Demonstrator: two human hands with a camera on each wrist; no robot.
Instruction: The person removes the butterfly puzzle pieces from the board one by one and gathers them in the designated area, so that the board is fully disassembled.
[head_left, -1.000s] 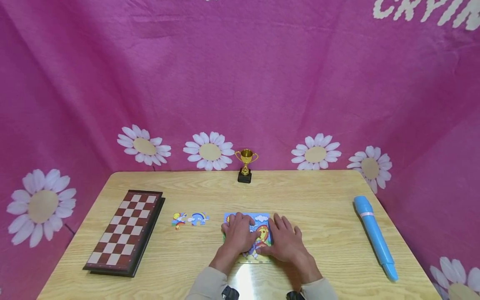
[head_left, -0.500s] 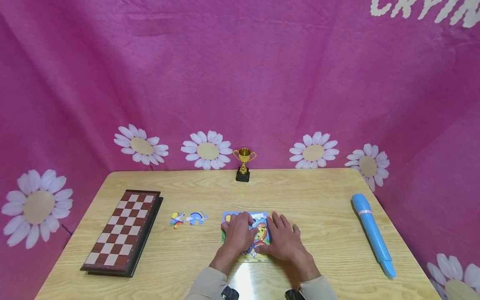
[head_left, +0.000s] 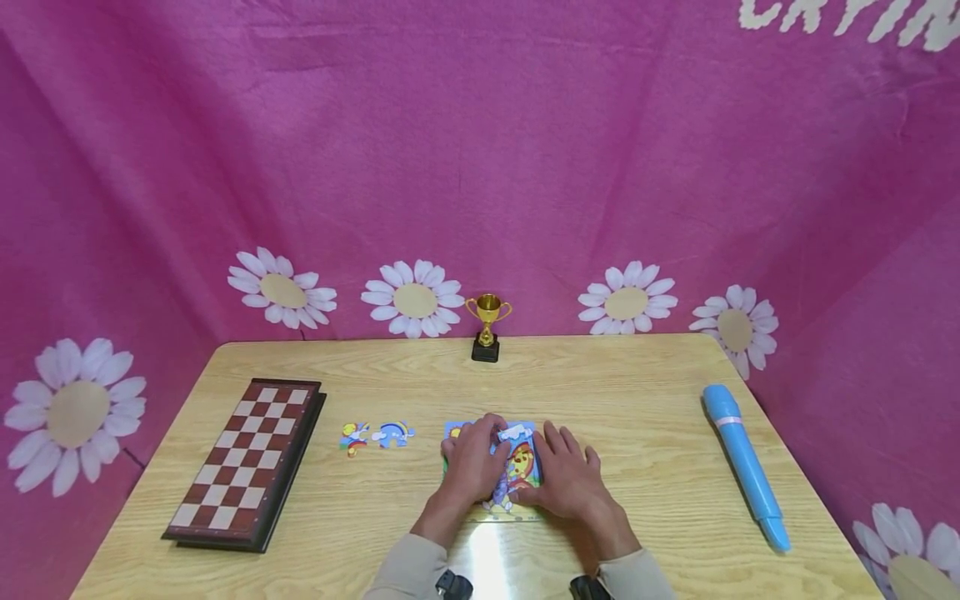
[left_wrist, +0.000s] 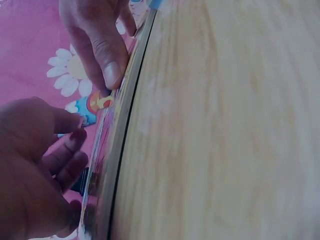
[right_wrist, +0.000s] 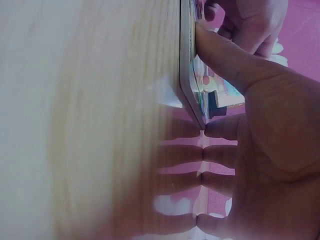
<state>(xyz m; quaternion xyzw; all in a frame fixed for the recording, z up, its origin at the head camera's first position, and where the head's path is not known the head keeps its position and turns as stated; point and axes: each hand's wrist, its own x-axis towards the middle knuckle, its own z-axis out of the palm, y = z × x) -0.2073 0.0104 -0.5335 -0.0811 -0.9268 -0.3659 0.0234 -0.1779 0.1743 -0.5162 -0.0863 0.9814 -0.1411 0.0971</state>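
A colourful cartoon jigsaw puzzle (head_left: 522, 467) lies flat on the table between the two hands. Above it, my left hand (head_left: 472, 460) pinches a puzzle piece (head_left: 514, 432) with white and blue on it; in the left wrist view the raised piece (left_wrist: 88, 111) sits at the thumb and fingertip, tilted up. My right hand (head_left: 567, 479) rests at the puzzle's right side. Its thumb (right_wrist: 212, 42) presses the tray edge, while its straight fingertips (right_wrist: 220, 156) touch the tabletop. The left hand hides much of the puzzle's left half.
Two loose puzzle pieces, a yellow character piece (head_left: 353, 438) and a rainbow piece (head_left: 392, 434), lie left of the puzzle. Further left is a folded chessboard (head_left: 243, 462). A gold trophy cup (head_left: 487, 321) stands at the back, and a blue microphone-shaped object (head_left: 745, 467) lies right.
The left hand has lifted the cloud-coloured piece from the puzzle's upper right, tilting it up and drawing slightly left. The right hand has stayed at the tray's edge. The view shifted slightly.
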